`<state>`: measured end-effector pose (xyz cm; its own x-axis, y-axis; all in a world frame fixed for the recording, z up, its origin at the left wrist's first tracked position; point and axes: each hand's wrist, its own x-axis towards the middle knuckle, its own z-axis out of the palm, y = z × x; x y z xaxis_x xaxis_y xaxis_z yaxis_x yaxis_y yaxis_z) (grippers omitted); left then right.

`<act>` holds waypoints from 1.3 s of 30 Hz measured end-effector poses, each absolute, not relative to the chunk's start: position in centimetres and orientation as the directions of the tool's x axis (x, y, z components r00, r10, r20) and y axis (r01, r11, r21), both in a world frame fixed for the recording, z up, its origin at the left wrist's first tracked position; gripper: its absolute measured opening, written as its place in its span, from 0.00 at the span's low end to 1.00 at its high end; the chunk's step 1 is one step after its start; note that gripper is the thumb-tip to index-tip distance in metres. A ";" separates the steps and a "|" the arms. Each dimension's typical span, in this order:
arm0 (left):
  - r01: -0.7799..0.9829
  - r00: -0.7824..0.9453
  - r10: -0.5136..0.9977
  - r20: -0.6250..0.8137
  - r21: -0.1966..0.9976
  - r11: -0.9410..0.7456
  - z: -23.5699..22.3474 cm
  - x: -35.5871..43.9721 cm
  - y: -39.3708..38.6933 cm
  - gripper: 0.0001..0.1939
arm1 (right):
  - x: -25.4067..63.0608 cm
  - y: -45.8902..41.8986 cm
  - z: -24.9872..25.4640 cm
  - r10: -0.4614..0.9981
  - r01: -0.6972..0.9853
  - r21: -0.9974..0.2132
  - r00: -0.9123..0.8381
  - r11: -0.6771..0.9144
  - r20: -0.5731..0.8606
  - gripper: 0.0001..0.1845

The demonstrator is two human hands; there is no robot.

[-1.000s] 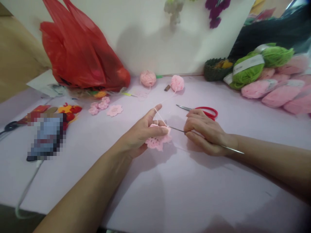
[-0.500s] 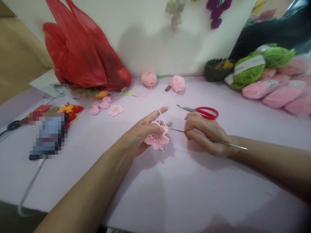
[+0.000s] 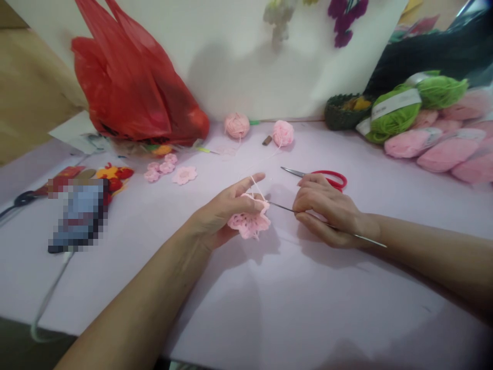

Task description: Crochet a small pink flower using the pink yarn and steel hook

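My left hand point(image 3: 227, 208) is shut on a crocheted pink flower point(image 3: 249, 225), with a pale pink yarn strand point(image 3: 259, 189) looped over the raised index finger. My right hand point(image 3: 327, 210) grips a steel crochet hook point(image 3: 283, 207), and its tip sits at the flower's upper edge. Red-handled scissors point(image 3: 327, 177) lie just behind my right hand, partly hidden by the fingers. Two balls of pink yarn point(image 3: 237, 126) point(image 3: 283, 133) sit farther back, and the strand runs toward them. Finished small pink flowers point(image 3: 184, 175) lie to the left.
A red plastic bag point(image 3: 127, 87) stands against the white wall at back left. Skeins of green yarn point(image 3: 393, 113) and pink yarn point(image 3: 449, 151) are piled at right beside a dark woven basket point(image 3: 344, 113). A pixelated object point(image 3: 77, 216) lies on the lilac table point(image 3: 269, 303).
My right hand has rolled slightly, lowering the hook's far end, and its fingers now cover more of the scissors. The flower stays in my left hand.
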<state>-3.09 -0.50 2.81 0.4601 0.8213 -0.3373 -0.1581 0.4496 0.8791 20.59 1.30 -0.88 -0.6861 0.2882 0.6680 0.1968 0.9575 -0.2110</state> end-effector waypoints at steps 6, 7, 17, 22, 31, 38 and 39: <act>-0.200 0.496 0.812 -0.308 0.869 0.452 2.4 -3.5 -0.2 0.37 | 20.5 1.3 -0.7 0.287 0.159 -0.248 -0.694 0.956 0.660 0.04; -0.207 0.510 0.808 -0.296 0.869 0.449 2.3 -3.6 -0.1 0.37 | 20.5 1.2 -0.7 0.290 0.146 -0.265 -0.692 0.953 0.661 0.05; 0.031 0.464 0.852 -0.243 0.966 0.258 2.2 -2.2 -1.4 0.39 | 19.8 0.5 -1.0 0.487 0.168 -0.509 -0.637 0.844 0.598 0.07; 0.156 0.362 0.919 -0.158 0.982 0.108 2.2 -0.9 -2.2 0.44 | 19.6 0.2 -1.1 0.517 0.293 -0.440 -0.637 0.849 0.572 0.09; 0.042 0.212 0.972 -0.104 0.994 0.098 1.1 0.6 -2.6 0.45 | 18.8 -0.2 -1.6 0.576 0.571 -0.208 -0.598 0.794 0.558 0.11; -0.052 0.308 0.935 -0.176 0.978 0.201 1.3 -0.1 -2.2 0.30 | 19.3 -0.1 -0.9 0.617 0.390 -0.479 -0.539 0.787 0.574 0.09; -0.048 0.299 0.938 -0.174 0.979 0.197 1.3 -0.1 -2.2 0.32 | 19.3 -0.1 -0.9 0.615 0.363 -0.501 -0.545 0.785 0.570 0.09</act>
<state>-0.15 -2.16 1.30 0.2993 0.9381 -0.1744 -0.0484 0.1975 0.9791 19.29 -0.13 -0.85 -0.5447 0.6153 0.5698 0.3627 0.7855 -0.5015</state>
